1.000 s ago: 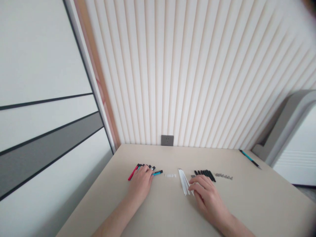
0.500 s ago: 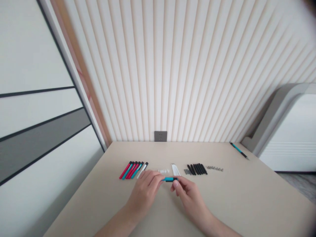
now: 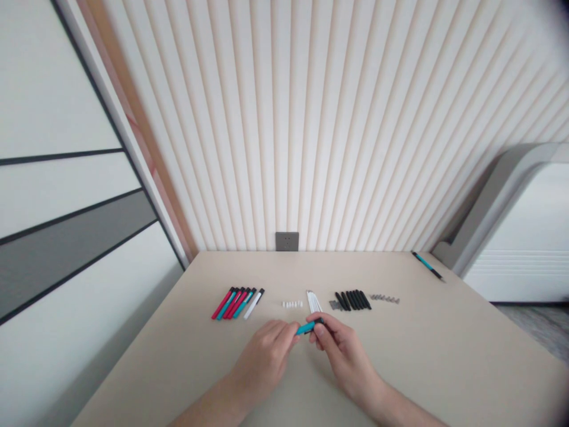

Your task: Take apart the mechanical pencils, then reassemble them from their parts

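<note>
A teal pen barrel (image 3: 306, 328) with a black end is held between both hands, above the near middle of the table. My left hand (image 3: 269, 351) is closed around its teal end. The fingers of my right hand (image 3: 336, 343) pinch the black end. Just beyond my fingers lie several thin white ink refills (image 3: 313, 301), partly hidden by my right hand. Small white pieces (image 3: 292, 304) form a row to their left. Farther left, several pen barrels (image 3: 233, 303) in red, teal and white with black tops lie side by side.
Right of the refills are small grey pieces (image 3: 336, 305), several black grips (image 3: 353, 300) and a row of small metallic tips (image 3: 386, 298). A teal and black pen (image 3: 428, 266) lies at the table's far right corner. A socket (image 3: 287, 241) is on the ribbed wall behind.
The pen barrel has tilted, its left end now lower. My left hand has dropped slightly toward me, uncovering the white barrel and the row of white pieces. The view has shifted a little.
</note>
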`<state>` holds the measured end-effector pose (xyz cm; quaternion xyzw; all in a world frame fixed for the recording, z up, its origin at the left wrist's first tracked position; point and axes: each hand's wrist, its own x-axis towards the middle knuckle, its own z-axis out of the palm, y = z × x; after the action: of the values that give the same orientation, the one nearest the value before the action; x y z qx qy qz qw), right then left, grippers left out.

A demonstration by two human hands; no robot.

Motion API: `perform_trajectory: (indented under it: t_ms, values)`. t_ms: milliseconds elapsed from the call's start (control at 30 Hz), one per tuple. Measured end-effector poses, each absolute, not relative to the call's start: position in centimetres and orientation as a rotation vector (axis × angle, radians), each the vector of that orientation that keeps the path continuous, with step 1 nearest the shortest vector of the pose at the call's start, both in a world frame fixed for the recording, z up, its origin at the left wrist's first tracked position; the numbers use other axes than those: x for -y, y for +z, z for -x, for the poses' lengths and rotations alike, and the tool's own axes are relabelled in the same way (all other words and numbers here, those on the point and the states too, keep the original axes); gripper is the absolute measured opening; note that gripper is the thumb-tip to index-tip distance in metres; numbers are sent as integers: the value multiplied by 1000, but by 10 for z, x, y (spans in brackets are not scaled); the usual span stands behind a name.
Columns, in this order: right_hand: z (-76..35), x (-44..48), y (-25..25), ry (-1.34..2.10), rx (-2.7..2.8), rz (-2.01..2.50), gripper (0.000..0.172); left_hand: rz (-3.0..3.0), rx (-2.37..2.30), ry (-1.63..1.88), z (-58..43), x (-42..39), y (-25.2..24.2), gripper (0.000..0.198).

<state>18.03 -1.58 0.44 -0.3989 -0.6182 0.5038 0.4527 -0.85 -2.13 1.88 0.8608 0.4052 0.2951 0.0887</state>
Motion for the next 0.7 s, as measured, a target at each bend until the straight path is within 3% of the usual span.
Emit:
perform_trajectory:
  t_ms: [367, 700]
  values:
    - [-197, 16, 21, 952, 1879, 786, 23, -1593, -868, 574, 13, 22, 30, 51]
    - [-195, 13, 11, 840, 1701, 984, 25, -1773, -970, 735, 8, 20, 30, 39]
